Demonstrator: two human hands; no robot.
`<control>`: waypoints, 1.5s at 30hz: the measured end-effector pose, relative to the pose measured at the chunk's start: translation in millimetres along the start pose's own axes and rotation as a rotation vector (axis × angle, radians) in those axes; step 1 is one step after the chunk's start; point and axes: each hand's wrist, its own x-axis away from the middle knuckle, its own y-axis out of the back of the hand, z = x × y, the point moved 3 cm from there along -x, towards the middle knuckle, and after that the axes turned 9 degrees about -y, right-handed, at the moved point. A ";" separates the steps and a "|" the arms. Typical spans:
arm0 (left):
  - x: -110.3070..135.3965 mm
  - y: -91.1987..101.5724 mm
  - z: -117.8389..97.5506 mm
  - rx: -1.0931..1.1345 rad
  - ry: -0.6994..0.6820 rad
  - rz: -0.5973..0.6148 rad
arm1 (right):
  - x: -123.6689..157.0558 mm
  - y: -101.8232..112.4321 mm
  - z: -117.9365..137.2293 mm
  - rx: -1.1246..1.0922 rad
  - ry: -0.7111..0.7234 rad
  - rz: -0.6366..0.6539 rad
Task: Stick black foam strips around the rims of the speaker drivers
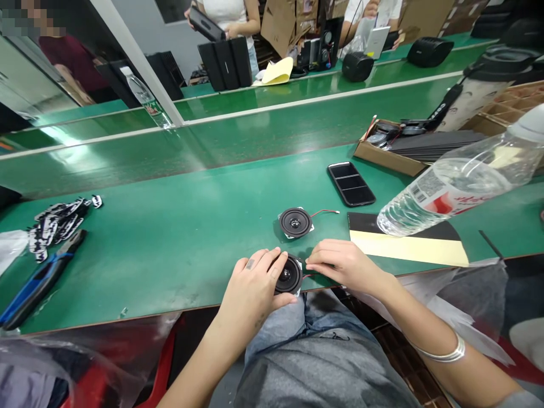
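At the front edge of the green table, my left hand [258, 277] is wrapped round a small black speaker driver [289, 274] with a square metal frame. Beside it on the right, my right hand [340, 262] has its fingers pinched together near the driver's red wire [309, 276]. What sits between those fingertips is too small to make out. Just beyond both hands lies a second speaker driver [295, 222], face up, its thin red wire [325, 212] stretching right to a small white connector.
Right of the hands are a yellow-and-black sheet [408, 247], a water bottle [446, 187], a phone [351, 183] and a cardboard box [391, 157] of parts. Pliers [45, 277] and a pile of black-and-white pieces [55, 224] lie left. People work across the bench.
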 end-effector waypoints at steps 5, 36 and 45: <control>-1.4 1.6 -1.2 -0.040 -0.008 0.002 | 1.8 -1.8 2.5 0.027 -0.006 0.033; -1.5 1.4 -14.8 -0.051 0.044 0.049 | 7.4 -2.7 47.4 0.393 -0.170 0.386; 2.6 -6.3 -8.0 -0.045 0.032 -0.053 | 9.5 13.3 19.9 0.013 -0.383 0.068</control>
